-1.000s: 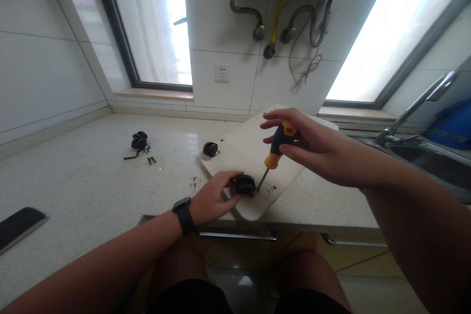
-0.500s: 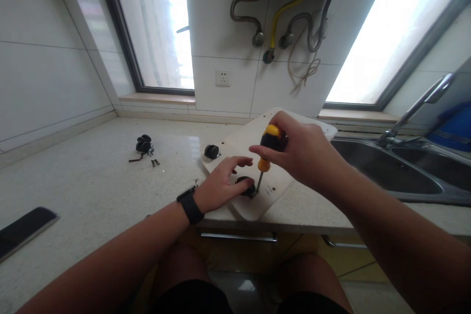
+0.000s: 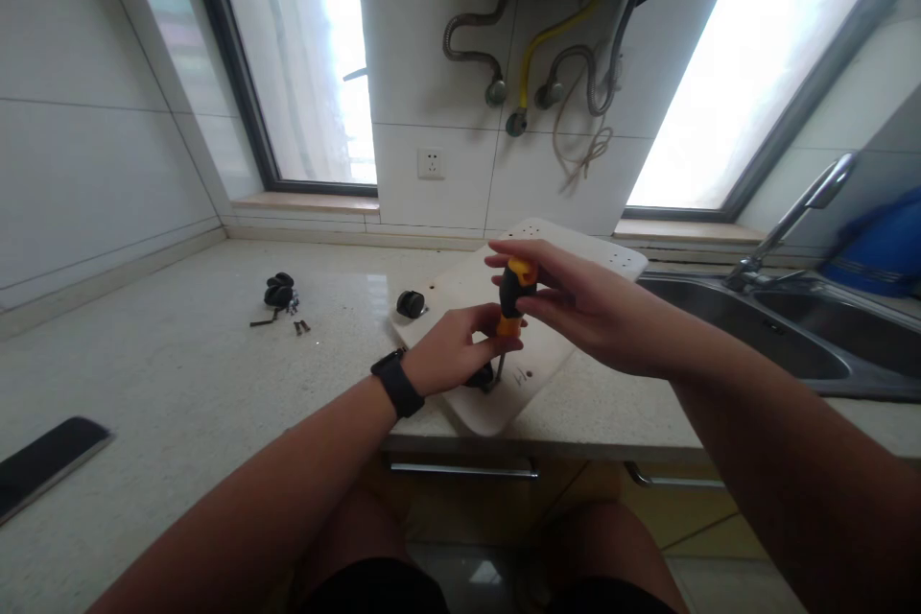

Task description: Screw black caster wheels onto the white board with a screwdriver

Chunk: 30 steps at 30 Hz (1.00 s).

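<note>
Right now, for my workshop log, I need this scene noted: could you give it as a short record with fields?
Right hand: around the upper handle of the screwdriver
Left hand: thumb and fingers about the handle's lower yellow end
Screwdriver: near upright, tip down beside the near caster, which is partly hidden
Board: pale, drilled with holes, lying on the countertop
Far caster: black, at the board's left corner
Loose parts: black wheels and screws, left of the board
Sink: right of the board
</note>
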Motion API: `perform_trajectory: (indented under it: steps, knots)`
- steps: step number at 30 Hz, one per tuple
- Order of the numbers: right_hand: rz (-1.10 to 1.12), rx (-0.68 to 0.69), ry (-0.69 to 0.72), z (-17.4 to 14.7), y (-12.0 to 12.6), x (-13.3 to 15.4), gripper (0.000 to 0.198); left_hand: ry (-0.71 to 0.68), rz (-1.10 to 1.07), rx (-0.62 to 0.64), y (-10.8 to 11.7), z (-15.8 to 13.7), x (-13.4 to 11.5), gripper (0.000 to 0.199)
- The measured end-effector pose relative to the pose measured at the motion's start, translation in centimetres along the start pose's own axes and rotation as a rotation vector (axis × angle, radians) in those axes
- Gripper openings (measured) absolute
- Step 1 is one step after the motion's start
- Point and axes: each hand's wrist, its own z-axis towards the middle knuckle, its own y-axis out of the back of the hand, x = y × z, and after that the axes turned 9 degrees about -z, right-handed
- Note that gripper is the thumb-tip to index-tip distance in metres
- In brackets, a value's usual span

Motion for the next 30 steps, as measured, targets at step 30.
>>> perform_trajectory:
  steps: [30]
  knots:
    - [-0.264,-0.190,-0.120,1.3,-1.3,1.7,0.031,0.003,-0.175,0.049,1.0,-0.1,-0.3,0.035]
